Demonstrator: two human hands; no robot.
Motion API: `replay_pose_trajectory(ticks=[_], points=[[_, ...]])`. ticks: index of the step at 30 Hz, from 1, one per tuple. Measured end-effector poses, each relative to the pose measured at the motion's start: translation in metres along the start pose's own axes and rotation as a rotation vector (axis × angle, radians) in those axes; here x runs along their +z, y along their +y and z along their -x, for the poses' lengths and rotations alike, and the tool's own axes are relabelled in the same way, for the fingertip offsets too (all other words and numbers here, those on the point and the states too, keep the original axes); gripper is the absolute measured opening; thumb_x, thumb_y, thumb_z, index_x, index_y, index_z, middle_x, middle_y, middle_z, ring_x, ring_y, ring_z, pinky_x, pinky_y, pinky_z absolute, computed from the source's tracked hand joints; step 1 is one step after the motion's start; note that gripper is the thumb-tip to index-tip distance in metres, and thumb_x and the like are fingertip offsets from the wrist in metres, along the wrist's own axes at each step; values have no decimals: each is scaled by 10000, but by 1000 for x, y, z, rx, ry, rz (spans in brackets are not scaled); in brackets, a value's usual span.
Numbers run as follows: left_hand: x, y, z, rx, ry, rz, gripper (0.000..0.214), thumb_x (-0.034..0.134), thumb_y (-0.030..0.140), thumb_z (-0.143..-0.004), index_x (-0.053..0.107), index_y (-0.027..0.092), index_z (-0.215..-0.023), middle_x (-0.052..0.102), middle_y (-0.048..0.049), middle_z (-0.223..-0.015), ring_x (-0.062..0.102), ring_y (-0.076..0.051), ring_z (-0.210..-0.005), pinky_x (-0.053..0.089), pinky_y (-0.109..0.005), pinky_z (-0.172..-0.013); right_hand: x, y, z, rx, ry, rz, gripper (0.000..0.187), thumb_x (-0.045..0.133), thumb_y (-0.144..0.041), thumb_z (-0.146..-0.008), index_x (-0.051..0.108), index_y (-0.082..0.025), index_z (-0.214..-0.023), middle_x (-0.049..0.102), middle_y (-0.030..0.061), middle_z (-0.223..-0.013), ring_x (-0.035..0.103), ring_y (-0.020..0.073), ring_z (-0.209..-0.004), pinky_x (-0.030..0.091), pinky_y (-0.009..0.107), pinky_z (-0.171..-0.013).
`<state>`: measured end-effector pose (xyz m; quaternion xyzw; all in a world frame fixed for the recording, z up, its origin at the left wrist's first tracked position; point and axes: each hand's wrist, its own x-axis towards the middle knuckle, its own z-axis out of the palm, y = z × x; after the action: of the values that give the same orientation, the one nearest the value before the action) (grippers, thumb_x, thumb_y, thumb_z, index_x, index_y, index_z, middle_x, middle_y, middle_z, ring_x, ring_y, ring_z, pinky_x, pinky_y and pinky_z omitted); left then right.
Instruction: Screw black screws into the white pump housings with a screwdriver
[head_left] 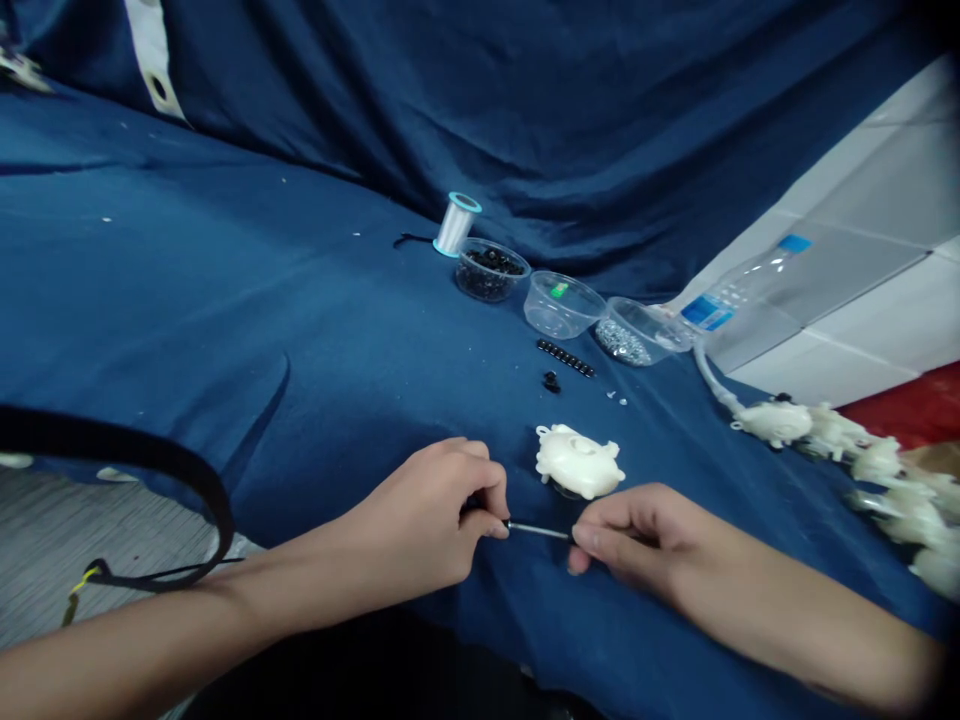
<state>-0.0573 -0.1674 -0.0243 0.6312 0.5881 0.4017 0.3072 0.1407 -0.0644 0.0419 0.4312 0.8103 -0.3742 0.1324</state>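
Currently both hands pinch a thin needle (537, 529) low over the blue-covered desk (300, 330). Left hand (427, 520) is curled nearly closed, thumb and forefinger on the needle's dark end. Right hand (630, 540) has its fingertips closed on the other end. A white plastic piece (579, 462) lies just behind.

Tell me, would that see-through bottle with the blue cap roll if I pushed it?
Probably: the clear plastic bottle with the blue cap lies on its side, so a sideways push would likely roll it. It looks nearly empty, so probably light. The clear round cup of silver bits next to it might get bumped.
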Motion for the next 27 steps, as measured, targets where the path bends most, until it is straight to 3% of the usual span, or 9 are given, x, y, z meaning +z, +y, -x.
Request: replay_pose_trajectory(ticks=[4,8,10,13,16,19,21,23,27], points=[[1,0,4,-2,21,-15,179,633,69,-829,581,178,-697,547,19,-769,499,-133,-768,361,-279,-683,6,9,15,-504,319,372,167,537,-270,-944,616,-230,-1085,667,57,-938,660,185,-769,551,280,-623],[2,-1,4,-10,18,0,183,623,77,-832,579,184,-689,554,26,-765,502,-132,-766,359,-283,-679,5,20,20,-1027,526,905,346,333,-28,-959,574,-110,-1193,719,120,-905,694,234,-744,563,340,-596],[3,-2,2,-12,12,13,197,626,78,-830,574,182,-671,559,31,-758,502,-125,-754,359,-280,-673,5,22,17,-1152,565,1010,356,341,-1,-933,578,-51,-1193,726,139,-845,691,254,-714,555,362,-580],[2,-4,0,-12,-8,24,206,637,78,-821,570,177,-655,560,35,-746,497,-116,-731,359,-278,-667,7,17,9,-993,524,729,301,389,-65,-956,675,-121,-1032,697,93,-744,642,207,-615,518,323,-547],[1,-4,-2,-19,-29,23,203,627,58,-808,563,173,-654,559,33,-746,498,-115,-726,364,-276,-667,6,7,0,-477,284,246,330,464,-253,-984,722,-187,-789,618,37,-627,531,145,-507,414,263,-462],[-2,-2,-2,-26,-45,13,191,619,62,-814,576,174,-666,565,26,-760,503,-122,-734,370,-281,-679,0,-1,-3,-73,-43,-76,355,514,-392,-958,741,-177,-789,505,-4,-558,390,97,-453,295,215,-404],[-3,-1,0,-27,-44,4,176,622,77,-823,588,177,-683,561,20,-768,504,-132,-750,368,-289,-689,-3,-3,2,-104,-5,-104,277,570,-410,-923,729,-184,-930,570,11,-664,474,112,-526,369,210,-440],[-4,-1,1,-26,-38,4,168,624,87,-830,592,179,-694,558,18,-774,509,-141,-773,368,-293,-703,-4,-1,10,-302,154,41,223,613,-346,-908,675,-215,-1077,660,49,-887,611,156,-709,498,241,-569],[-3,-4,2,-21,-31,20,167,633,101,-837,593,182,-696,576,21,-788,522,-145,-796,380,-295,-722,-3,10,18,-818,343,682,281,467,-117,-986,585,-176,-1234,681,77,-925,649,187,-762,536,304,-649]])
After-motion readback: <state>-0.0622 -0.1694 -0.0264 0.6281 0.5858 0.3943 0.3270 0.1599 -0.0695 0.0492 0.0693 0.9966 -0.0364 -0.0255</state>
